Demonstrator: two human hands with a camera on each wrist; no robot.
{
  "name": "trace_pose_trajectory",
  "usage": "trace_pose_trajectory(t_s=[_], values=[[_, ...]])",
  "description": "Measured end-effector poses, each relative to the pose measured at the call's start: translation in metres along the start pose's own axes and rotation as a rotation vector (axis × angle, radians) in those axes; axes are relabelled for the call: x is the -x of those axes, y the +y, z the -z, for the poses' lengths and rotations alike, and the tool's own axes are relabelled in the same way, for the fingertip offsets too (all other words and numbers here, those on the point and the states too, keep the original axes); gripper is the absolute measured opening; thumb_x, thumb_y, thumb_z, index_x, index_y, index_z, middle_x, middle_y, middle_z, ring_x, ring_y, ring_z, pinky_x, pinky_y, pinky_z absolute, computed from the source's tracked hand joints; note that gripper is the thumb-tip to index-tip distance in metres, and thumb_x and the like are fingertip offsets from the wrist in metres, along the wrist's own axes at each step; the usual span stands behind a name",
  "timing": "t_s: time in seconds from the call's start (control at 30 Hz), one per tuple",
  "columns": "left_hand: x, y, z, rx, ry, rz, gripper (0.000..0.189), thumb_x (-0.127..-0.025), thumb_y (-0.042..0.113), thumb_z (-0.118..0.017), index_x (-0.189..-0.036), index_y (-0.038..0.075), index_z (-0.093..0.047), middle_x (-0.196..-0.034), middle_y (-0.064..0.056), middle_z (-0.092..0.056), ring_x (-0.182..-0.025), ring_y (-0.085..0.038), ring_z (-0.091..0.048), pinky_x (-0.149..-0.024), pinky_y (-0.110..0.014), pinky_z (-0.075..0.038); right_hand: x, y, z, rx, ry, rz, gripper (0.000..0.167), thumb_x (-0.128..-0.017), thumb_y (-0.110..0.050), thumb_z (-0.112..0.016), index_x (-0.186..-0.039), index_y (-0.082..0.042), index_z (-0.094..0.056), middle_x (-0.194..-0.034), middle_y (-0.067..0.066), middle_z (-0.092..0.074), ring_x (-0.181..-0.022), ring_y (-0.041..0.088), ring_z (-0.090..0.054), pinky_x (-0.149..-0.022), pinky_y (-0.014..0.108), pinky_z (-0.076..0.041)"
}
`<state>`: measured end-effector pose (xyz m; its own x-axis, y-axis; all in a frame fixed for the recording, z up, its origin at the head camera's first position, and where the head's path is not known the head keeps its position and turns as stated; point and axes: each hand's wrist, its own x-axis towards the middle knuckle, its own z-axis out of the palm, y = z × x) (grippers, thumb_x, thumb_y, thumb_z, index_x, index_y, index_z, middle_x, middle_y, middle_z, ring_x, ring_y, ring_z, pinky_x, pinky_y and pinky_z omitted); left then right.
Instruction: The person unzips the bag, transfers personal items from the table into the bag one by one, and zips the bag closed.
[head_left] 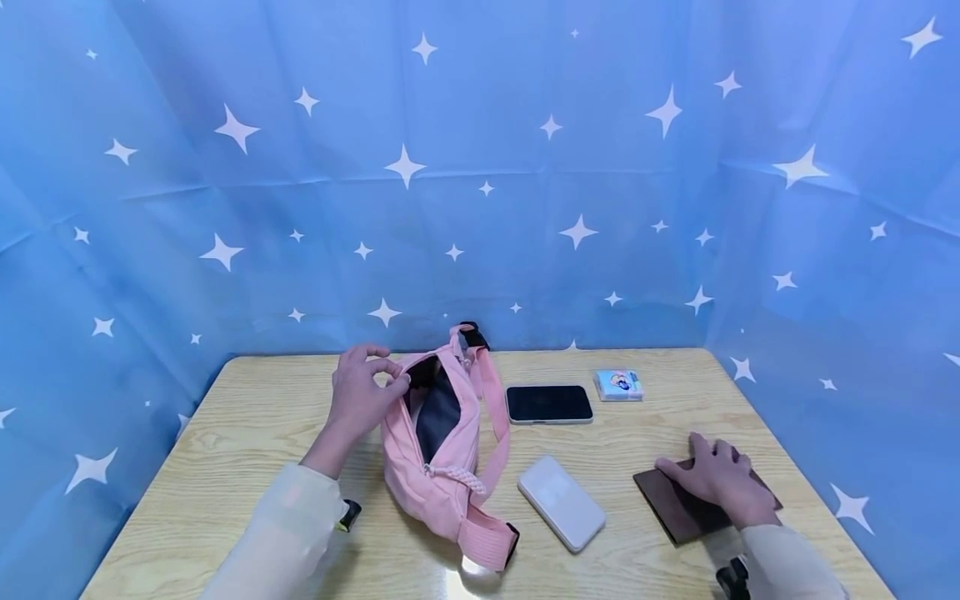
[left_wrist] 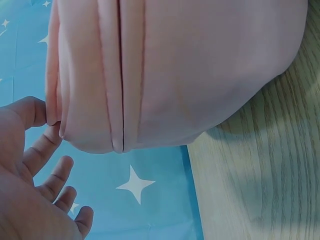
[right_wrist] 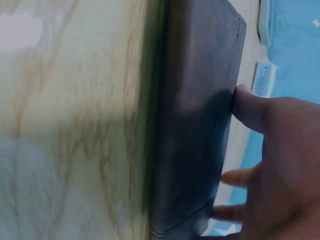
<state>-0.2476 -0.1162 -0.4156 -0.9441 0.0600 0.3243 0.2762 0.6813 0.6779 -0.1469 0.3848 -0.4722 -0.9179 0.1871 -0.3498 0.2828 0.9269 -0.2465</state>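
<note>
A pink waist bag [head_left: 431, 492] lies unzipped on the table, its dark lining [head_left: 438, 417] showing. My left hand [head_left: 363, 387] pinches the left edge of its opening between thumb and index finger; the other fingers stand loose in the left wrist view. At the right, a dark brown wallet [head_left: 686, 512] is under my right hand [head_left: 720, 479]. The right wrist view has the thumb [right_wrist: 250, 107] and fingers along one long edge of the wallet; the fingertips are partly hidden behind it.
Between bag and wallet lies a white power bank [head_left: 561, 502], tilted on the tabletop. Farther back are a black-screened phone [head_left: 550, 403] and a small blue tissue pack [head_left: 619, 385]. The bag's strap [head_left: 492, 417] runs along its right side. A blue starry curtain [head_left: 480, 208] surrounds the table.
</note>
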Motion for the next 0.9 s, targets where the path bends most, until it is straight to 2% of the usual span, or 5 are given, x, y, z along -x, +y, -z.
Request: trace_pose_trajectory(t_s=[0.27, 0.43, 0.63, 0.77, 0.9], values=[[0.002, 0.001, 0.001, 0.0, 0.005, -0.012, 0.015, -0.082, 0.024, -0.069, -0.074, 0.011, -0.069, -0.123, -0.009, -0.056, -0.132, -0.035, -0.037, -0.111, -0.057, -0.022, -0.011, -0.014, -0.009, 0.056, 0.109, 0.156, 0.092, -0.089, -0.068, -0.049, -0.148, -0.001, -0.03, -0.149, 0.039, -0.016, -0.133, 0.065, -0.013, -0.082, 0.09, -0.017], [0.003, 0.003, -0.001, 0.005, -0.007, -0.011, 0.014, -0.082, 0.024, -0.069, -0.073, 0.012, -0.068, -0.124, -0.009, -0.056, -0.132, -0.035, -0.036, -0.111, -0.056, -0.022, -0.017, -0.019, -0.014, 0.104, 0.176, 0.268, 0.083, -0.089, -0.062, -0.054, -0.146, -0.005, -0.038, -0.15, 0.034, -0.025, -0.133, 0.061, -0.023, -0.085, 0.089, -0.019], [0.004, 0.003, -0.002, 0.012, -0.006, -0.008, 0.015, -0.082, 0.024, -0.069, -0.073, 0.012, -0.068, -0.124, -0.009, -0.056, -0.133, -0.035, -0.036, -0.112, -0.057, -0.021, -0.021, -0.025, -0.018, 0.069, 0.225, 0.371, 0.076, -0.087, -0.057, -0.062, -0.141, -0.007, -0.046, -0.149, 0.031, -0.031, -0.133, 0.057, -0.029, -0.091, 0.086, -0.02], [0.004, 0.003, -0.002, 0.016, -0.002, -0.008, 0.015, -0.082, 0.024, -0.069, -0.073, 0.012, -0.068, -0.124, -0.009, -0.056, -0.132, -0.035, -0.036, -0.112, -0.057, -0.021, -0.02, -0.027, -0.017, 0.094, 0.268, 0.362, 0.068, -0.092, -0.054, -0.057, -0.139, -0.006, -0.048, -0.147, 0.033, -0.035, -0.13, 0.057, -0.036, -0.091, 0.081, -0.028], [0.004, 0.003, -0.001, 0.02, 0.003, -0.011, 0.014, -0.082, 0.024, -0.069, -0.072, 0.013, -0.068, -0.123, -0.009, -0.056, -0.132, -0.034, -0.036, -0.111, -0.057, -0.021, -0.016, -0.024, -0.009, 0.143, 0.258, 0.198, 0.083, -0.092, -0.066, -0.044, -0.14, 0.003, -0.044, -0.14, 0.039, -0.037, -0.125, 0.059, -0.038, -0.091, 0.079, -0.029]])
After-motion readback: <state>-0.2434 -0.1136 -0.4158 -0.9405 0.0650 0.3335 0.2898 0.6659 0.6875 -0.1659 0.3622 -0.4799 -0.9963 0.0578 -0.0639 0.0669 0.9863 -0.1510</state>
